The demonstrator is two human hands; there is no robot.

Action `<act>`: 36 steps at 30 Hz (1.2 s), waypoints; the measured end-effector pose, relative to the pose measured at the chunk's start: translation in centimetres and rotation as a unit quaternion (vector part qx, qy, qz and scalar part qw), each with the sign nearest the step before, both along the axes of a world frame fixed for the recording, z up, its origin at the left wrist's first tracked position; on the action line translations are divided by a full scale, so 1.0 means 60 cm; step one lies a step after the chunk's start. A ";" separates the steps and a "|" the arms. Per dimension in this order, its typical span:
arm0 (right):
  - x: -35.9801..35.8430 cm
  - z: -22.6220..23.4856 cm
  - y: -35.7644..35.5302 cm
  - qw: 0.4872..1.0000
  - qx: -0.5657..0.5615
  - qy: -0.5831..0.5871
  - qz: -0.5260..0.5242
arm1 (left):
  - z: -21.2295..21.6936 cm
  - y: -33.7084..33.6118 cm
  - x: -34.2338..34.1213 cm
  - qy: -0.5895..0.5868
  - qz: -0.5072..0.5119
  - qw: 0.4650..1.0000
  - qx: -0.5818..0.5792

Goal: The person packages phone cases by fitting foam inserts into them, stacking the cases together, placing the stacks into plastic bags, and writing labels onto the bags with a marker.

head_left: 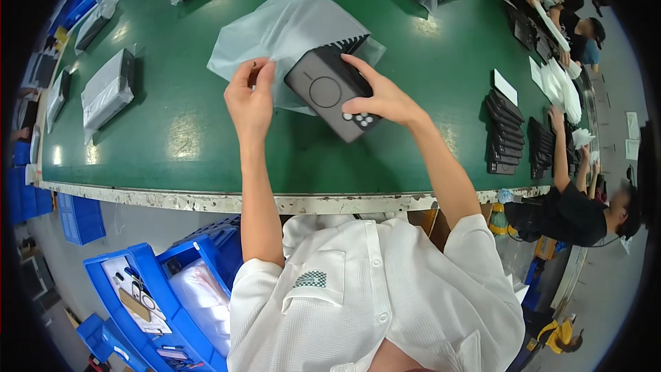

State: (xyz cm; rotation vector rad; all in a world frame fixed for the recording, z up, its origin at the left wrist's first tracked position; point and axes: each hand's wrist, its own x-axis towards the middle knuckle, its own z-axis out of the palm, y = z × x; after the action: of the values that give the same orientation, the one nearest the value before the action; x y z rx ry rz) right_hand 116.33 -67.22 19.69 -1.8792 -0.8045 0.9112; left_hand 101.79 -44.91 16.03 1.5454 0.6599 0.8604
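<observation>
My right hand (382, 98) grips a stack of black phone cases (323, 89), the top one showing a ring mark and camera holes. The stack sticks halfway out of a translucent plastic bag (289, 24) lying on the green conveyor belt (186, 138). My left hand (249, 96) pinches the open edge of that bag, just left of the stack.
Several bagged stacks of cases (107, 89) lie on the belt at left and far side. Rows of loose black cases (504, 134) sit at right, where another person (578, 207) reaches in. Blue crates (158, 296) stand below the belt's edge.
</observation>
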 end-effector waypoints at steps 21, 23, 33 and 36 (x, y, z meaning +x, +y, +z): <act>-0.130 -0.076 0.108 0.928 -0.028 -0.370 -0.034 | -0.136 -0.097 -0.115 0.170 0.059 0.954 0.239; -0.133 -0.090 0.167 0.926 -0.006 -0.368 -0.087 | -0.137 -0.102 -0.124 0.167 0.056 0.957 0.230; -0.173 -0.176 0.278 0.914 0.062 -0.311 -0.251 | -0.127 -0.098 -0.158 0.191 0.070 0.958 0.200; -0.175 -0.154 0.311 0.936 0.002 -0.323 -0.141 | -0.104 -0.078 -0.170 0.210 0.095 0.957 0.173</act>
State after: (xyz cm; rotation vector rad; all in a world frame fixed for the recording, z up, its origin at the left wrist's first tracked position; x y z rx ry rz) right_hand 105.81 -48.54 10.45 -2.2455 -0.8716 0.0956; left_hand 91.58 -49.58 9.77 2.0362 1.0182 0.8255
